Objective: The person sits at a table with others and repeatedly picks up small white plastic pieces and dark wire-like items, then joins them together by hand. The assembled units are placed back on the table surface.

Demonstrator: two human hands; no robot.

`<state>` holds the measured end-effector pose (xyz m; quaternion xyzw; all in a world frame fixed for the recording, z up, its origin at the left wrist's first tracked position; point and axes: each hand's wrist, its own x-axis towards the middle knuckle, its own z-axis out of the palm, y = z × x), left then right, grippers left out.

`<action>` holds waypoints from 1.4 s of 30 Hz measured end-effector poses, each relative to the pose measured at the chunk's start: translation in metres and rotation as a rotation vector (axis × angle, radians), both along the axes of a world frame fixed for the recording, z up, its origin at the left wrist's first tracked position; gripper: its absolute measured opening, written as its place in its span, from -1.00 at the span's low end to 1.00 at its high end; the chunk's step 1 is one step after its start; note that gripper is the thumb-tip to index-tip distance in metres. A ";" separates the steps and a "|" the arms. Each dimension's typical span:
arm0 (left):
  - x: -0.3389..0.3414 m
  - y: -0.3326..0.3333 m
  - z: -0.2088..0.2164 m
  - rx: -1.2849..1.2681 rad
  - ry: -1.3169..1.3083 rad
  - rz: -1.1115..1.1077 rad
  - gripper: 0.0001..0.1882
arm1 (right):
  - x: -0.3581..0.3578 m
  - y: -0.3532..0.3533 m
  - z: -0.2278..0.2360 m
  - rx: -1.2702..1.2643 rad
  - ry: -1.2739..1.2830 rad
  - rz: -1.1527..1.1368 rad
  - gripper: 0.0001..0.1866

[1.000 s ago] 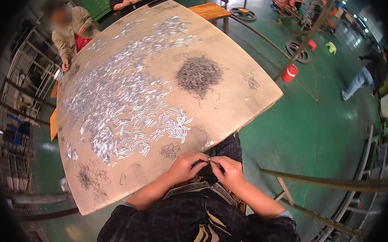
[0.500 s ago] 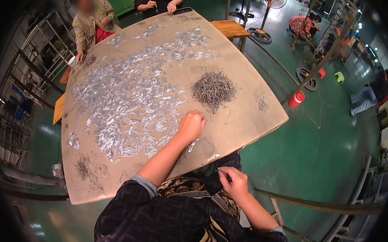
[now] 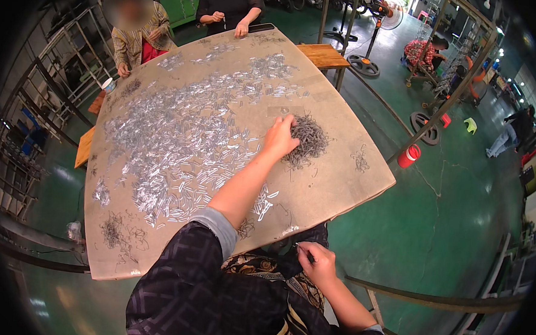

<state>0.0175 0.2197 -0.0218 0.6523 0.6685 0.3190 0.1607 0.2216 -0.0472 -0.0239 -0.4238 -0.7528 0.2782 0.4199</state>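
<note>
The person's left hand reaches over the wide brown, paper-like desk to the left edge of a dark grey, tangled heap of thin bent metal wires, which lies just right of the scattered shiny silver strips. Its grip stands parted, thumb away from forefinger, with the heap's edge between them. Lifting from this loose margin with a light pinch looks wiser than digging into the middle, where hooked wires would probably drag their neighbours along. The right hand, near the desk's front edge, has its fingertips pinched on a small pale piece, best kept steady; its exact form is too small to make out. The left hand's lower fingers are hidden, so whether they touch any wire cannot be told.
</note>
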 end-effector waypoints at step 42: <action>-0.043 0.022 -0.054 0.009 0.747 -0.039 -0.84 | -0.005 0.002 -0.006 0.014 -0.023 0.018 -0.85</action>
